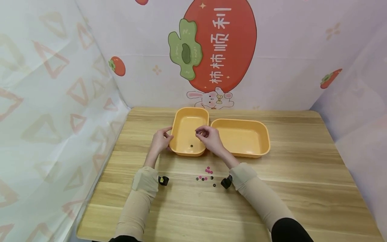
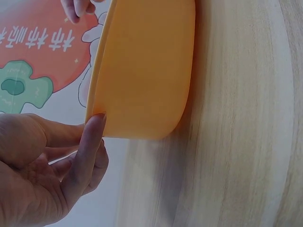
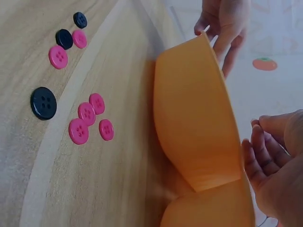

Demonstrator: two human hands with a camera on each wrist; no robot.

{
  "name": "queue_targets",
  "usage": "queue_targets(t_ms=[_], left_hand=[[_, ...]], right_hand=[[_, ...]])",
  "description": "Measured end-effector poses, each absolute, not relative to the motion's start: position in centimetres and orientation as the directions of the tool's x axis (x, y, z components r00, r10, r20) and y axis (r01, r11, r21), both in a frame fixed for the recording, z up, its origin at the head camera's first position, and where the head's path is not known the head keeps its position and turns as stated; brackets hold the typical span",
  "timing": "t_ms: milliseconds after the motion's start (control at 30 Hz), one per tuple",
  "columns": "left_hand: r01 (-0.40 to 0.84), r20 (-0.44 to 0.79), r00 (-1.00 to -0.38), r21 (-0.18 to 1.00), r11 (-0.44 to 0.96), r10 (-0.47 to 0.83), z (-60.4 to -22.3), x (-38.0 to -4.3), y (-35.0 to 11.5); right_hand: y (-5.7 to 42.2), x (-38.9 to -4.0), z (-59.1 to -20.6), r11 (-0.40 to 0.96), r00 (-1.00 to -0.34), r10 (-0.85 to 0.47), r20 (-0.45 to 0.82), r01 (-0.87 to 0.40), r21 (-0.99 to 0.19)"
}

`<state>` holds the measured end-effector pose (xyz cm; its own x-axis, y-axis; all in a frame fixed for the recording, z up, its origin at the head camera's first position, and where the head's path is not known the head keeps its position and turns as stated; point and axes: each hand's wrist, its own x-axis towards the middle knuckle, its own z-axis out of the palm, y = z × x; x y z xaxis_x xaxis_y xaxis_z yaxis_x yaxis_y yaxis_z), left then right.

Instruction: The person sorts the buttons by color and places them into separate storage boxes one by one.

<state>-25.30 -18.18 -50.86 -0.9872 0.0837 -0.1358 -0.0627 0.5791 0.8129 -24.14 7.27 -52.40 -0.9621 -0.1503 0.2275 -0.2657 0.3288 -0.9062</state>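
Observation:
My left hand [image 1: 159, 140] pinches the left rim of a yellow-orange plastic tray [image 1: 183, 131]; the left wrist view shows thumb and fingers [image 2: 91, 142] on its edge. Over that tray's right side is my right hand [image 1: 211, 138], its fingertips pinching a small black button [image 1: 197, 132]. One black button [image 1: 191, 146] lies on the tray's floor. In front of the trays several pink buttons [image 3: 78, 131] and black buttons [image 3: 43, 103] are scattered on the table. The tray wall hides its inside from both wrist views.
A second yellow-orange tray [image 1: 242, 139] stands crosswise at the right, close beside the first. Both sit on a wooden table [image 1: 302, 174] toward its back edge. Printed cloth [image 1: 281, 77] hangs behind the table and along its sides. Black wrist devices [image 1: 226, 182] sit at both cuffs.

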Motion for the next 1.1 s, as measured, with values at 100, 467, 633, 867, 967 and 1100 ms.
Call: queue_targets(t_ms=[100,467,633,867,967,1100], left_hand=[[-0.064,-0.136,-0.987,0.814,0.578,0.082,-50.9,-25.3,-18.2],[-0.061,-0.129,-0.989,0.813,0.58,0.076,-50.6,-25.3,-18.2],[-0.061,-0.128,-0.989,0.814,0.578,0.077,-50.5,-25.1,-18.2],[-0.05,-0.116,-0.99,0.818,0.574,0.08,-50.4,-25.0,-18.1],[-0.051,-0.125,-0.988,0.82,0.57,0.091,-50.5,-25.1,-18.2],[-0.058,-0.135,-0.987,0.818,0.573,0.092,-50.5,-25.0,-18.2]], right_hand=[[6.7,-24.9,-52.7,0.331,-0.963,-0.153,0.223,-0.262,-0.907],[5.4,-26.7,-52.4,0.411,-0.955,-0.191,0.227,-0.288,-0.865],[5.5,-26.6,-52.3,0.414,-0.948,-0.222,0.227,-0.302,-0.859],[6.5,-25.2,-51.9,0.355,-0.955,-0.196,0.224,-0.282,-0.891],[7.4,-23.9,-51.5,0.332,-0.959,-0.175,0.224,-0.271,-0.903],[8.9,-21.9,-50.9,0.307,-0.965,-0.153,0.215,-0.253,-0.917]])
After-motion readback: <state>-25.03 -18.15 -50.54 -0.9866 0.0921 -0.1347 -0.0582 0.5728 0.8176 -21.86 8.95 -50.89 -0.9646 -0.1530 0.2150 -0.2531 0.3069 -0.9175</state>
